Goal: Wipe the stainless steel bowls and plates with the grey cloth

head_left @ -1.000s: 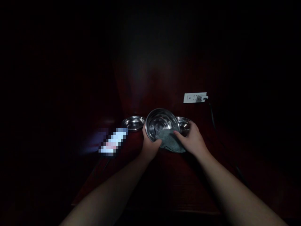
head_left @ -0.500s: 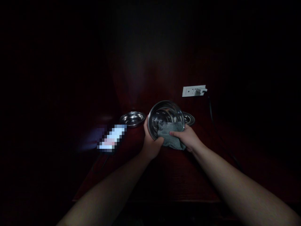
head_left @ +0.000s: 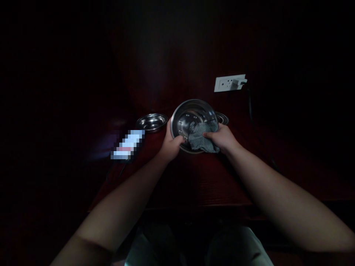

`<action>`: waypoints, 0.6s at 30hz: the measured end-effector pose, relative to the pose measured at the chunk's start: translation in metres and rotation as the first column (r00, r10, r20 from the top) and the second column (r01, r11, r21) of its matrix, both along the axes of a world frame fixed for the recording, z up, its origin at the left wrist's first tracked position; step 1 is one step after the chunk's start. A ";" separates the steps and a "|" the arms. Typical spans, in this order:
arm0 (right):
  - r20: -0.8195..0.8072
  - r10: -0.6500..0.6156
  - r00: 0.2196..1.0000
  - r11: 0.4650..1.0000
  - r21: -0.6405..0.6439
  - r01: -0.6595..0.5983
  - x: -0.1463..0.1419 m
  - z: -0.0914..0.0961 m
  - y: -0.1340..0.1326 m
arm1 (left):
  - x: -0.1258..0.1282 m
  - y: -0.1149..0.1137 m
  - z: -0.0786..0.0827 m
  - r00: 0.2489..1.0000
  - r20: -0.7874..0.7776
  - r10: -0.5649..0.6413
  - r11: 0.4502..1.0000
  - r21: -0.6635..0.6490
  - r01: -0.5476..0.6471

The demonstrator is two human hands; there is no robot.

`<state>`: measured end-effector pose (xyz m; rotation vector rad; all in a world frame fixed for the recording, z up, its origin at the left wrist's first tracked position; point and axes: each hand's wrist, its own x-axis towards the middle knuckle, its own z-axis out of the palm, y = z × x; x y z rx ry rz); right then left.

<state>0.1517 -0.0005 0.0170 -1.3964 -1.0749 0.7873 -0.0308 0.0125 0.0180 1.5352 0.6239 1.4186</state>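
A steel bowl (head_left: 191, 120) is held tilted above the dark red table (head_left: 210, 177), gripped at its near-left rim by the left hand (head_left: 170, 142), thumb hooked inside. A grey cloth (head_left: 202, 135) is clamped in the right hand (head_left: 222, 137), fingers closed over it, and is pressed against the bowl's inner wall and near rim. A second steel bowl (head_left: 152, 121) is seen on the table just left, a third (head_left: 222, 118) partly hidden behind the held one, a white wall socket (head_left: 229, 82) with a plug beyond, and a lit blurred object (head_left: 127, 145) further left.
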 end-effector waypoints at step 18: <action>0.257 0.022 0.966 1.000 0.005 -0.024 -0.001 0.002 -0.004 | -0.015 0.021 -0.008 0.979 0.121 -0.165 0.933 -0.304 0.194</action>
